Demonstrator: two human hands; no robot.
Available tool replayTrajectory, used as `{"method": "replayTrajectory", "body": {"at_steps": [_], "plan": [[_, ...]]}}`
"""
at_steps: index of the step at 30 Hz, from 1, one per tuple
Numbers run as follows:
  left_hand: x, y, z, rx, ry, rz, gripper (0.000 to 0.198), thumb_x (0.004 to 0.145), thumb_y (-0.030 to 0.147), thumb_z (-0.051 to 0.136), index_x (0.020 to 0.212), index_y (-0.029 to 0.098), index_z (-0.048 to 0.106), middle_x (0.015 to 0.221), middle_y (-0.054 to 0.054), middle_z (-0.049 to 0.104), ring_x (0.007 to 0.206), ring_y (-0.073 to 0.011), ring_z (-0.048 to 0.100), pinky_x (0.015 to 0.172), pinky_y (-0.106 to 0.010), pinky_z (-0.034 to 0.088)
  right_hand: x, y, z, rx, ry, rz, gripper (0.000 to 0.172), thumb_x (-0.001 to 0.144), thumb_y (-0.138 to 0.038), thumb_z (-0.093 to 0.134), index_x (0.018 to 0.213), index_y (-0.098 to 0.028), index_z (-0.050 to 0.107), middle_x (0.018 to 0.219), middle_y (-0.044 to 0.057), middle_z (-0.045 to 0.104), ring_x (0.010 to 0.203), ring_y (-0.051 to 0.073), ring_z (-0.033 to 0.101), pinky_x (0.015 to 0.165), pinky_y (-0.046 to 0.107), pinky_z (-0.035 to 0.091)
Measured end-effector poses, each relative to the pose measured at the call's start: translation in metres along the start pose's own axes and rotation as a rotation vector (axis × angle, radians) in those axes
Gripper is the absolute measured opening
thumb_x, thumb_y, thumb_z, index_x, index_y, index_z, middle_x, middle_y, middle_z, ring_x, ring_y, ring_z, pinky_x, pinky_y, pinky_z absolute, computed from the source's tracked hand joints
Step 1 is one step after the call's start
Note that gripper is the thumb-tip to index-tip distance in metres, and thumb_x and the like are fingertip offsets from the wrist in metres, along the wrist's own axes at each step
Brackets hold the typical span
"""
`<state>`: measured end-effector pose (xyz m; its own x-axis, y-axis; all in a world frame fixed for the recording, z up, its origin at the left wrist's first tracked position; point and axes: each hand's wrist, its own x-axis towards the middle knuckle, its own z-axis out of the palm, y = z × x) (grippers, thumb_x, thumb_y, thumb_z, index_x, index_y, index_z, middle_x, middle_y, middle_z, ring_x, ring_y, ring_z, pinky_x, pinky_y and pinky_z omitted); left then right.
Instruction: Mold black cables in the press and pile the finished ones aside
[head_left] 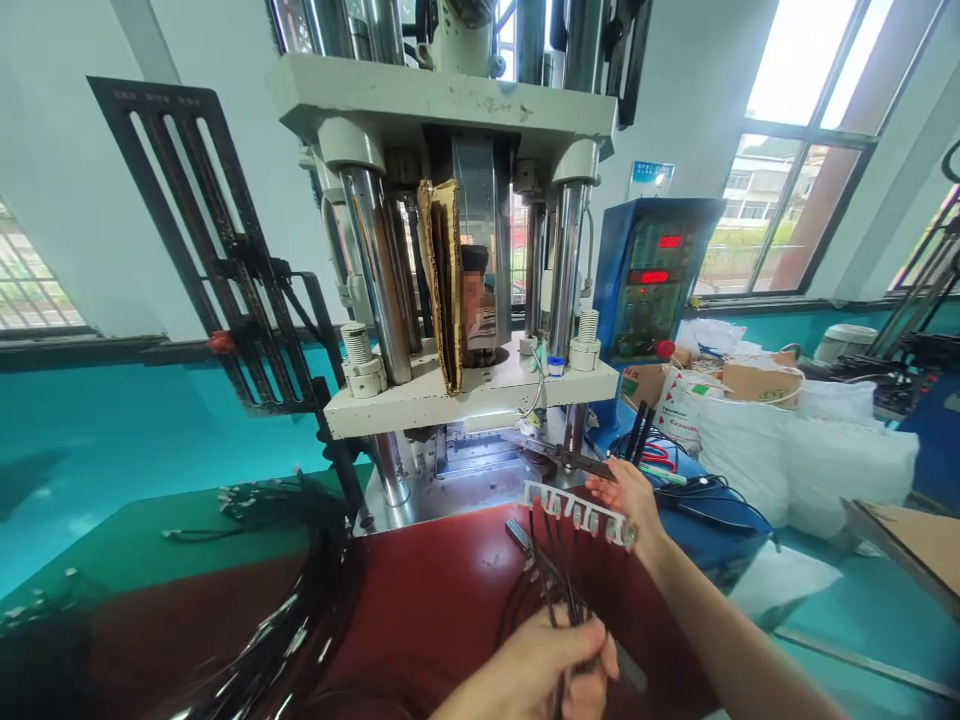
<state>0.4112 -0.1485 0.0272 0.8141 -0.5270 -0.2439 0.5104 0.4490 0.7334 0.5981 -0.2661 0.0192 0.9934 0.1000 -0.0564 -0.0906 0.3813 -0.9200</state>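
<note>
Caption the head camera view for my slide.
Left hand grips black cables hanging from a white connector strip that the right hand steadies before a vertical moulding press.

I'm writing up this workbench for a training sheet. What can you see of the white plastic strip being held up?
The white plastic strip is a narrow, comb-like bar with a row of small blocks along it. It is held in the air above the red mat, tilted so that its end by the right hand sits lower, and that end meets the hand. Thin black cables hang from it down to the left hand. The blocks' fine detail is too small to tell.
</note>
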Motion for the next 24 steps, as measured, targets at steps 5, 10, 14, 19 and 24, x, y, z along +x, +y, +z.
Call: {"method": "replayTrajectory", "body": {"at_steps": [5, 10, 14, 19, 24], "plan": [[-0.001, -0.01, 0.013, 0.124, 0.011, 0.014, 0.038, 0.063, 0.048, 0.062, 0.064, 0.011, 0.055, 0.037, 0.005, 0.039, 0.03, -0.0039, 0.028, 0.035, -0.02, 0.016, -0.023, -0.005, -0.056, -0.047, 0.025, -0.002, 0.027, 0.065, -0.036, 0.068, 0.078, -0.019, 0.051, 0.056, 0.0, 0.061, 0.05, 0.017, 0.06, 0.044, 0.024, 0.045], [-0.001, -0.007, 0.018, 0.144, 0.033, -0.005, 0.03, 0.071, 0.042, 0.057, 0.067, 0.012, 0.054, 0.04, 0.005, 0.039, 0.032, -0.0046, 0.029, 0.033, -0.019, 0.021, -0.045, 0.0, -0.102, -0.242, -0.15, 0.034, 0.027, 0.071, -0.038, 0.063, 0.086, -0.018, 0.054, 0.067, 0.002, 0.061, 0.057, 0.018, 0.058, 0.053, 0.03, 0.045], [0.0, -0.01, 0.02, 0.187, 0.041, -0.014, 0.028, 0.07, 0.041, 0.056, 0.067, 0.013, 0.054, 0.04, 0.006, 0.038, 0.031, -0.005, 0.029, 0.032, -0.019, 0.025, -0.051, -0.001, -0.124, -0.873, -0.302, -0.23, 0.013, 0.064, -0.027, 0.062, 0.073, -0.017, 0.062, 0.071, 0.003, 0.057, 0.071, 0.021, 0.054, 0.068, 0.035, 0.042], [0.004, -0.02, 0.019, 0.292, 0.101, -0.078, 0.028, 0.067, 0.04, 0.056, 0.064, 0.012, 0.055, 0.037, 0.005, 0.04, 0.028, -0.0045, 0.029, 0.031, -0.019, 0.021, -0.063, -0.025, -0.111, -1.114, -0.292, -0.464, 0.019, 0.073, -0.032, 0.051, 0.081, -0.02, 0.064, 0.089, 0.007, 0.058, 0.086, 0.025, 0.052, 0.08, 0.039, 0.04], [0.007, -0.024, 0.025, 0.344, 0.084, -0.188, 0.029, 0.061, 0.041, 0.06, 0.061, 0.012, 0.055, 0.034, 0.005, 0.04, 0.028, -0.0049, 0.031, 0.033, -0.019, 0.02, -0.098, -0.061, -0.061, -0.972, -0.562, -0.355, 0.027, 0.085, -0.035, 0.038, 0.093, -0.018, 0.058, 0.082, 0.004, 0.061, 0.075, 0.018, 0.056, 0.067, 0.027, 0.043]]}}
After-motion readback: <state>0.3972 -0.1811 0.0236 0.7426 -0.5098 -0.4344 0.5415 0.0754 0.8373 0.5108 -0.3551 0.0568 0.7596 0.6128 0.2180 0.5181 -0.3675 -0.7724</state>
